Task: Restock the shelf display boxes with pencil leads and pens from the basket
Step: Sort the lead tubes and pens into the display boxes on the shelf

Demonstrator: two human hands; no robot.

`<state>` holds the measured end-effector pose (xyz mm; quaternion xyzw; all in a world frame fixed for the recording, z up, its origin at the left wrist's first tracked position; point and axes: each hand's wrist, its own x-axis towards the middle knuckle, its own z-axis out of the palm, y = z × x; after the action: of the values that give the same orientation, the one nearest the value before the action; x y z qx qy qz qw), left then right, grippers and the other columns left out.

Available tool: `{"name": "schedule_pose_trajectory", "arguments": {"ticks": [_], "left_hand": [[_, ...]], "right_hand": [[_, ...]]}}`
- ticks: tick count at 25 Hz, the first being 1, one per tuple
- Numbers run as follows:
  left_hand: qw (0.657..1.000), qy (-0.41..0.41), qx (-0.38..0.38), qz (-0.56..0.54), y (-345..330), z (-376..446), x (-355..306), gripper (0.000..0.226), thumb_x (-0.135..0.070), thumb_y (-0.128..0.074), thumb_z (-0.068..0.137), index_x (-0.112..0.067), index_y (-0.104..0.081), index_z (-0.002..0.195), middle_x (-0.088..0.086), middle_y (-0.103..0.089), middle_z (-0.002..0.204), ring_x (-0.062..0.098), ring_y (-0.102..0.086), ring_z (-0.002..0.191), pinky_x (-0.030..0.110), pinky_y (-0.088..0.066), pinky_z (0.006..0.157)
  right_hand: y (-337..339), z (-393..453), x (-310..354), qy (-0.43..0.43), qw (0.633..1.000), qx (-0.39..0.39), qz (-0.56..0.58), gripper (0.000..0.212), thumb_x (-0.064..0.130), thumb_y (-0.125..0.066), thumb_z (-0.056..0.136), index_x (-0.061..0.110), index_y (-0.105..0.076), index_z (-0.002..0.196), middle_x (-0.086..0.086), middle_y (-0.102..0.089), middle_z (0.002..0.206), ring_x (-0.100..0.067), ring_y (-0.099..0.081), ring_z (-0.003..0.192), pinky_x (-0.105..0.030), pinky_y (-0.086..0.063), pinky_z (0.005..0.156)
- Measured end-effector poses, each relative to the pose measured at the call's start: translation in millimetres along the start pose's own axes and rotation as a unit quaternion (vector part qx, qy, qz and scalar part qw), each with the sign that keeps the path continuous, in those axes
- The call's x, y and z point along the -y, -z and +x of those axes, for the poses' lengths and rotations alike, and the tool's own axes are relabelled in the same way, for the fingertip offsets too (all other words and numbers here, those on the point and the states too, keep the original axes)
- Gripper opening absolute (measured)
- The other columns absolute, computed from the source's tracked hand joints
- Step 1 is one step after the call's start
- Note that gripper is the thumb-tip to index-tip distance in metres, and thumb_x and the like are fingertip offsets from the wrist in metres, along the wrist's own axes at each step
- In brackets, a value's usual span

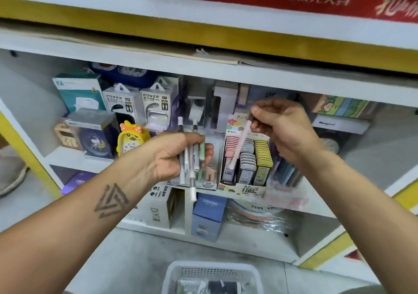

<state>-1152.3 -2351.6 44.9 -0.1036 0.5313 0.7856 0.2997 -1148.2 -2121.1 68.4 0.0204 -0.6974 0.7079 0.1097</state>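
Pink pen (240, 144) hangs from your right hand (285, 128), pinched at its top end; long axis near-vertical, lower tip leaning left over the lead display box (245, 158). Your left hand (174, 156) clenches a pen bundle (190, 158), upright. White basket (212, 271) sits near, below.

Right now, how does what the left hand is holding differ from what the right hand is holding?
The left hand grips a bundle of pens in a closed fist; the right hand pinches one pink pen by its top end. The bundle is grey, white and green and roughly upright; the pink pen slants down over the lead display box. Both hands are at shelf height.
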Motion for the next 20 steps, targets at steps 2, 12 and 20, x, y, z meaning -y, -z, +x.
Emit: {"name": "schedule_pose_trajectory", "arguments": {"ticks": [2,12,20], "left_hand": [[1.000,0.010,0.026,0.004,-13,2,4,0.007,-0.004,-0.056,0.095,-0.002,-0.061,0.090,0.017,-0.070,0.076,0.025,-0.068,0.063,0.035,-0.059,0.060],[0.995,0.024,0.096,-0.006,-85,21,36,0.020,0.002,-0.060,0.089,0.001,-0.058,0.108,0.023,-0.070,0.079,0.033,-0.074,0.074,0.043,-0.061,0.057],[0.995,0.014,0.091,0.025,-95,31,45,0.031,0.000,-0.063,0.085,0.004,-0.060,0.115,0.025,-0.071,0.095,0.036,-0.074,0.083,0.050,-0.061,0.070]], "right_hand": [[25,-7,7,0.024,0.998,-0.039,-0.039,0.006,-0.001,-0.070,0.088,0.004,-0.071,0.092,-0.010,-0.071,0.072,-0.017,-0.060,0.057,-0.025,-0.051,0.055],[102,-45,-1,0.134,0.919,-0.077,-0.363,0.015,0.012,-0.075,0.089,0.023,-0.064,0.088,-0.002,-0.071,0.080,-0.017,-0.072,0.074,-0.043,-0.061,0.073],[96,-43,-13,0.102,0.870,-0.032,-0.481,0.023,0.020,-0.078,0.086,0.032,-0.061,0.076,0.014,-0.064,0.074,-0.001,-0.063,0.072,-0.022,-0.050,0.063]]}}
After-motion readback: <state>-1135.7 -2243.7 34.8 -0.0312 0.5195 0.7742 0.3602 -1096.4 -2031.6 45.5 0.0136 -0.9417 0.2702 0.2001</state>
